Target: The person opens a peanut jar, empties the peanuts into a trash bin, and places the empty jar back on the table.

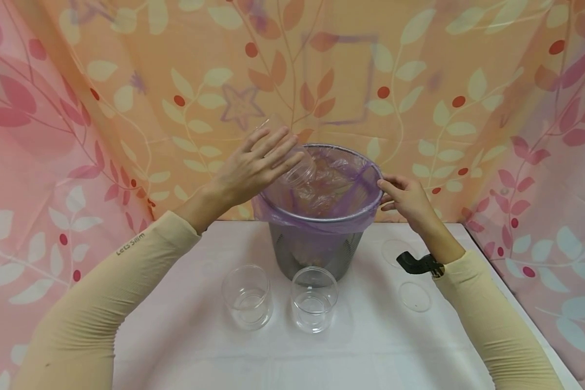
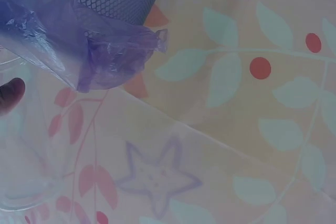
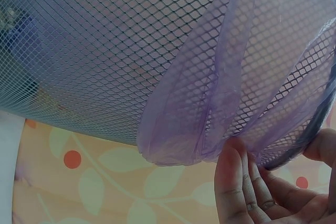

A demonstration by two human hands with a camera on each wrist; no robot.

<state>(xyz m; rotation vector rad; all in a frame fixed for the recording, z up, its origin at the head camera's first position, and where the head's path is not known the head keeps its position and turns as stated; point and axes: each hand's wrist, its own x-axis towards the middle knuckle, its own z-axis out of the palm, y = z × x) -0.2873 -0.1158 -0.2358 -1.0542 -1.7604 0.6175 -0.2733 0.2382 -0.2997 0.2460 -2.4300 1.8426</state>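
My left hand (image 1: 258,165) grips a clear plastic cup (image 1: 301,172), tilted with its lower end over the mouth of a mesh wastebasket (image 1: 292,252). In the left wrist view, the thumb (image 2: 10,97) lies against the see-through cup wall (image 2: 26,166). A purple bin liner (image 1: 258,208) folds over the basket's round metal rim (image 1: 341,219). At the right side of that rim, my right hand (image 1: 410,201) pinches the edge, thumb on top. The right wrist view shows its fingers (image 3: 233,182) under the liner's overhang (image 3: 178,135).
Two clear cups, one at left (image 1: 247,303) and one at right (image 1: 314,306), stand upright on the white table (image 1: 200,363) before the basket. Thin clear discs (image 1: 415,297) lie at the right, below the right wrist. Patterned curtains (image 1: 185,49) enclose the back and sides.
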